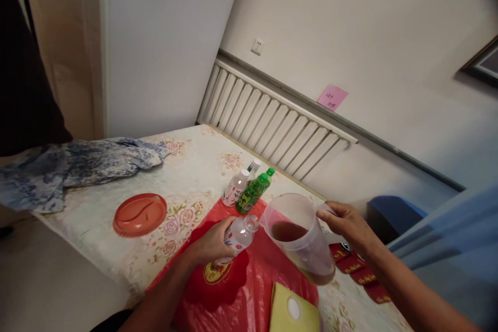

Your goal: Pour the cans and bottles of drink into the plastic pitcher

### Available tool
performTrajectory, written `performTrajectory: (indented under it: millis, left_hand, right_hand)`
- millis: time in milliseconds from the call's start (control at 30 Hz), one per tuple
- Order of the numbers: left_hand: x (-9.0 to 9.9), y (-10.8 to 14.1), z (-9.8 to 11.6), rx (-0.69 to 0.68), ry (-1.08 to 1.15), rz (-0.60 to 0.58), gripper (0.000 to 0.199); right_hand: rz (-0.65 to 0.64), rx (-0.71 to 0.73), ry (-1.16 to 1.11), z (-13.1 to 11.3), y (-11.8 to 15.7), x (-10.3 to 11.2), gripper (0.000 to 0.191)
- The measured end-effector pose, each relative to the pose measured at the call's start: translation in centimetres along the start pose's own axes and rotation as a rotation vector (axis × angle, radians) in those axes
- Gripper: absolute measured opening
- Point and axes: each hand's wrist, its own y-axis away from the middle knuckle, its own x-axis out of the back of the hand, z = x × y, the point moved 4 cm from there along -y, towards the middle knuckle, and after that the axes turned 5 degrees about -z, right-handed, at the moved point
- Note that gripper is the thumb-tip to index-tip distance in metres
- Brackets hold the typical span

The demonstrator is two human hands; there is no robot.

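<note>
My left hand (212, 243) is wrapped round a clear, uncapped plastic bottle (240, 233) with a printed label, its mouth tilted to the right. My right hand (344, 220) grips the handle of a translucent pitcher (301, 244) holding brown liquid. The pitcher leans left, its spout beside the bottle's mouth. No stream of liquid can be made out between them. Both are above a red plastic sheet (259, 270) on the table. Behind them stand a white-capped bottle (234, 188), a green bottle (251, 194) and others partly hidden.
An orange-red divided plate (140, 214) lies on the flowered tablecloth (202, 161), left of the sheet. Blue-and-white cloth (105, 161) is at the far left. A yellow-green booklet or packet (291, 311) lies near the front; red cans (363, 275) are beneath my right forearm. A radiator (268, 119) stands behind.
</note>
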Motion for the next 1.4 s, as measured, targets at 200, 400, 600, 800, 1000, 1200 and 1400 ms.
performTrajectory:
  millis: [200,400,600,800,1000,1200,1400]
  left_hand:
    - [0.0,0.2,0.1,0.009,-0.005,0.008,0.062]
    - [0.1,0.6,0.8,0.022,0.007,-0.002,0.064]
    - [0.0,0.4,0.3,0.012,0.015,0.002,0.065]
    - [-0.1,0.3,0.1,0.027,0.011,-0.006,0.062]
    - [0.1,0.6,0.8,0.040,-0.015,0.007,0.063]
    - [-0.1,0.5,0.4,0.034,0.033,-0.012,0.062]
    - [-0.1,0.5,0.3,0.032,0.052,-0.022,0.061]
  right_hand:
    - [-0.042,0.024,0.065,-0.9,-0.5,-0.1,0.050]
    - [-0.061,0.030,0.125,-1.2,-0.9,0.0,0.049]
    - [-0.081,0.030,0.163,-1.2,-1.4,0.1,0.050]
    - [-0.102,0.049,0.176,-2.1,-1.6,0.0,0.050]
    - [-0.124,0.067,0.205,-2.4,-1.8,-0.2,0.051]
    - [-0.111,0.080,0.222,-2.9,-1.7,-0.1,0.051]
    - [-0.101,0.090,0.232,-2.8,-1.8,0.0,0.050]
